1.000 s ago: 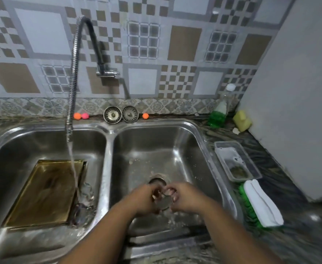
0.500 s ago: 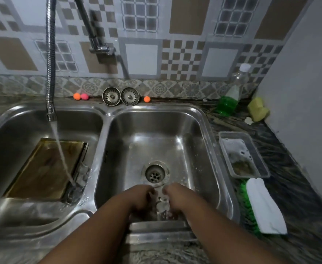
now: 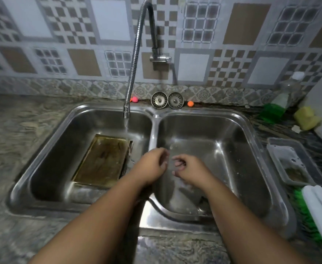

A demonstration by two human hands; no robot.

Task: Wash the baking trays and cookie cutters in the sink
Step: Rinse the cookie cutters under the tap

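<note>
Two hands, left hand [image 3: 152, 164] and right hand [image 3: 191, 168], curl their fingers over the right basin [image 3: 232, 149], any grasp impossible to tell in the blur, while the baking tray [image 3: 101, 161] lies in the left basin [image 3: 51, 149] under the running tap [image 3: 135, 54], whose stream could splash onto the desk [image 3: 13, 130].

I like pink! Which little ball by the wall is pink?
The pink ball sits beside the tap hose, left of the strainers; the orange ball lies right of them.
</note>
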